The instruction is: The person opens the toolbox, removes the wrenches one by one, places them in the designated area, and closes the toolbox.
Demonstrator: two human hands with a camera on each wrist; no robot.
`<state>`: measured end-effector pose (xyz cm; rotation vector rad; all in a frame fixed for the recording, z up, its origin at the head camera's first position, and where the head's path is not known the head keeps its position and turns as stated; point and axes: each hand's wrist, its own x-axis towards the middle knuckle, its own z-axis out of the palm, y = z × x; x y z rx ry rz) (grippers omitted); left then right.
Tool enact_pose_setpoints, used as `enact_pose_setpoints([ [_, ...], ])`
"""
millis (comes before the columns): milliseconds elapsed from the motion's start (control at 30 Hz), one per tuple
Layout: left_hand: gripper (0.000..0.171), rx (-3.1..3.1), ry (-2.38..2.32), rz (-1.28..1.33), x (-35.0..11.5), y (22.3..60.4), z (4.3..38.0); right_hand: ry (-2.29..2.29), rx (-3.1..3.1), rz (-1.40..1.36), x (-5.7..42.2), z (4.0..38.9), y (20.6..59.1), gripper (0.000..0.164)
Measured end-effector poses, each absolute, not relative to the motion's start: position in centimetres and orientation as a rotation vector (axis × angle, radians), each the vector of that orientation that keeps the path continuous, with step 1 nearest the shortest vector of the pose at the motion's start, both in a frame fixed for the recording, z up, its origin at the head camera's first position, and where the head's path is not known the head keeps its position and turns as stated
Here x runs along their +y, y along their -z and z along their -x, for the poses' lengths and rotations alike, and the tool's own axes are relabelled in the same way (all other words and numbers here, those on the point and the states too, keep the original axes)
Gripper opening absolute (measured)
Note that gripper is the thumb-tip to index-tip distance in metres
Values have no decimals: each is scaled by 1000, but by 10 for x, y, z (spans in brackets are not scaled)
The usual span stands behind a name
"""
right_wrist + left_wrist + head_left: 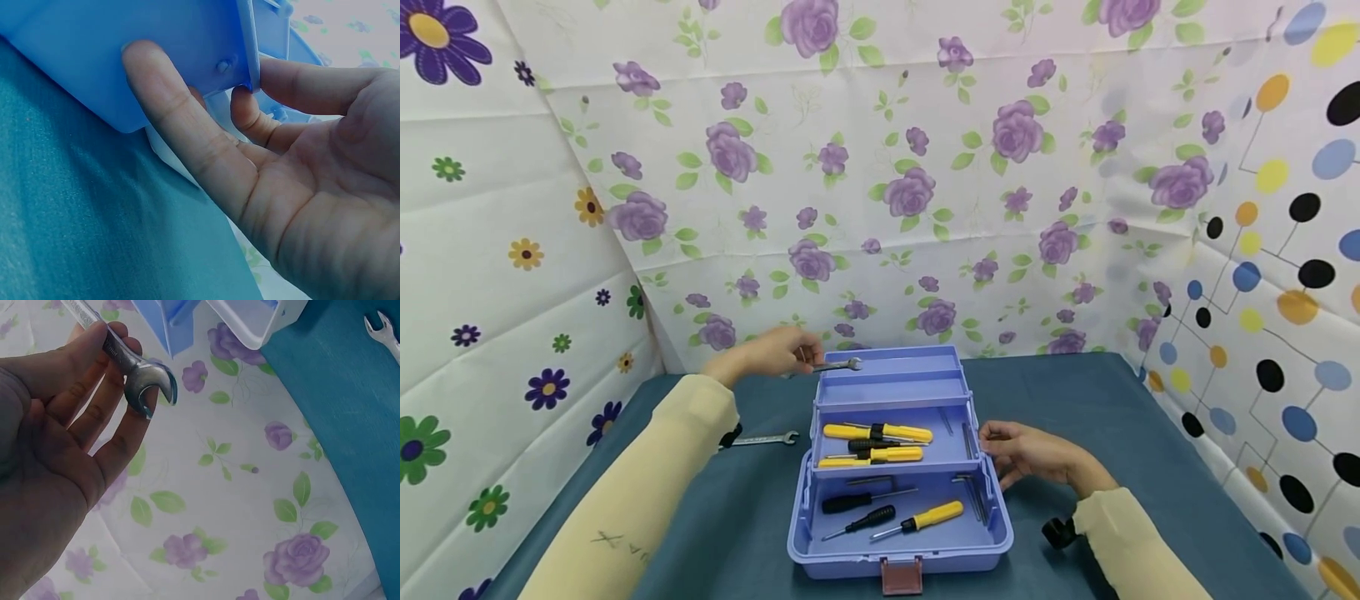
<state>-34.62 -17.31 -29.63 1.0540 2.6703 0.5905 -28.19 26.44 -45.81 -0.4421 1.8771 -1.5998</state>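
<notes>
My left hand (781,350) pinches a double-ended wrench (841,365) at the back left of the open blue toolbox (891,565). In the left wrist view, the wrench's open jaw (134,387) points away from the thumb and fingers. At the toolbox's right side, my right hand (1037,454) grips the edge of a tray, with one finger extended along the outer wall (181,56). Yellow and black screwdrivers (880,432) lie in the middle tray. Below, the bottom compartment holds a yellow screwdriver (936,514), two black screwdrivers (872,517) and hex keys (976,500).
Another wrench (767,439) lies on the dark teal tablecloth (715,517) left of the toolbox, partly hidden by the left sleeve. A brown latch (901,577) hangs at the box's front. Flower-patterned cloth (910,250) stands behind the table, with printed cloths on both sides.
</notes>
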Motion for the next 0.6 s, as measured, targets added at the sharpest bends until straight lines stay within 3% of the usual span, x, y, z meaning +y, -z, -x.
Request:
enact_pose_setpoints([
  [600, 7, 2659, -703, -949, -209, 297, 342, 1593, 1882, 438, 263, 282, 457, 28],
])
